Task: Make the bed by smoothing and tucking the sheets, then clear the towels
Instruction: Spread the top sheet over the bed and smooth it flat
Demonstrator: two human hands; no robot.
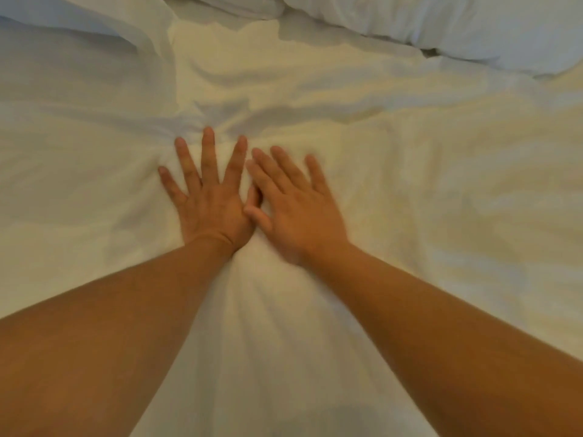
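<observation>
A white sheet (410,171) covers the whole bed and lies in soft wrinkles. My left hand (209,200) presses flat on it near the middle, fingers straight and spread. Right beside it, my right hand (296,206) also lies flat on the sheet with its fingers straight, and the two thumbs touch. A ridge of bunched fabric rises just beyond my fingertips. Folds fan out toward me between my forearms. No towels are in view.
A white pillow (473,23) lies at the far right of the bed. Another mound of white bedding (79,29) sits at the far left, with more crumpled fabric (233,4) between them at the top edge.
</observation>
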